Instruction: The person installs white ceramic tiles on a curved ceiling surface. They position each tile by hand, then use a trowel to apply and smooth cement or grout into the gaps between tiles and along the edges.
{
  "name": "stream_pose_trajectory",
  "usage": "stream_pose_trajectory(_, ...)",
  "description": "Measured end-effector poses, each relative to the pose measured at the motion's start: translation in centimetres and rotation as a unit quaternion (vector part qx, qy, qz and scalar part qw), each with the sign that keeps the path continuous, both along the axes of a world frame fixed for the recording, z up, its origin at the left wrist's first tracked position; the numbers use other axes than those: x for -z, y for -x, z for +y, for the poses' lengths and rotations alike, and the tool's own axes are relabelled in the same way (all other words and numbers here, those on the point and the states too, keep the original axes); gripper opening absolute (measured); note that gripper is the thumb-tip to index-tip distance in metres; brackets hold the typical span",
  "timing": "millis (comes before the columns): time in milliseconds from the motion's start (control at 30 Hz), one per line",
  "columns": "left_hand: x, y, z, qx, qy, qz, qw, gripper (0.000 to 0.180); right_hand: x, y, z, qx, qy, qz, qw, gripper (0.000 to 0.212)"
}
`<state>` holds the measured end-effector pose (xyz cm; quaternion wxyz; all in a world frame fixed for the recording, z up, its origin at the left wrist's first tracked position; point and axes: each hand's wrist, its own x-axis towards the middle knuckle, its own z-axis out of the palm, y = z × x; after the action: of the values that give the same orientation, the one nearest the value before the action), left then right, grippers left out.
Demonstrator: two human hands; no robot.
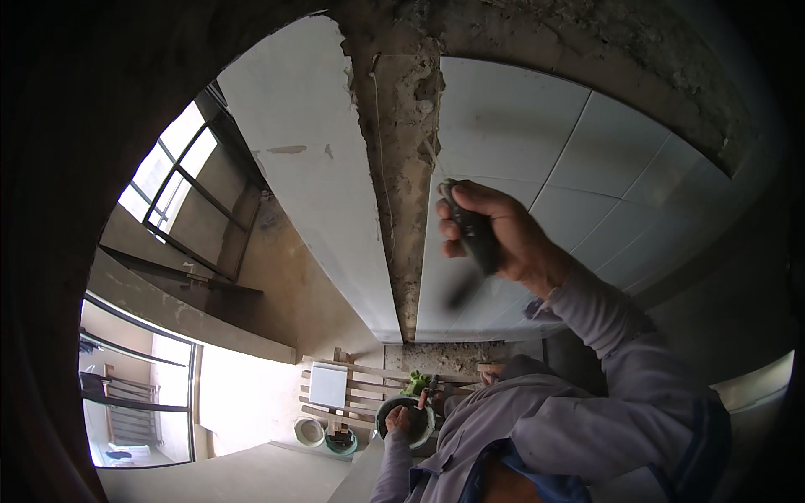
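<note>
My right hand (499,222) is raised in front of the wall, its fingers wrapped round the black handle of a hand tool (475,230). A thin shaft runs from the handle up toward the rough gap (407,159) between the tiles and a white panel; the tip is too faint to make out. Pale wall tiles (511,121) lie just behind this hand. Low down, my left hand (398,418) is closed at the left rim of a bucket (429,429). An orange-brown handle (423,399) sticks up from the bucket, whose contents look dark.
A white panel (319,126) with a ragged edge borders the gap, where a thin string (381,159) hangs. Below are a slatted wooden platform (365,387) bearing a white tile (328,385), a green item (417,383), and two small buckets (309,432). Windows (172,172) stand left.
</note>
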<state>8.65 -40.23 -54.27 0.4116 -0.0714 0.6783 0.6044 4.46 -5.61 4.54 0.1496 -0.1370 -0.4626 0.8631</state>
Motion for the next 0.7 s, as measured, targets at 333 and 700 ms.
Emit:
stream_pose_trajectory(333, -0.9, 0.6, 0.5, 0.046, 0.027, -0.064, 0.996, 0.030, 1.7, 4.0, -1.0, 0.098, 0.142, 0.129, 0.977, 0.023)
stream_pose_trajectory(700, 0.6, -0.5, -2.8, 0.064, 0.104, -0.017, 0.992, 0.035, 3.3, 5.2, -1.1, 0.105, 0.118, 0.146, 0.977, 0.024)
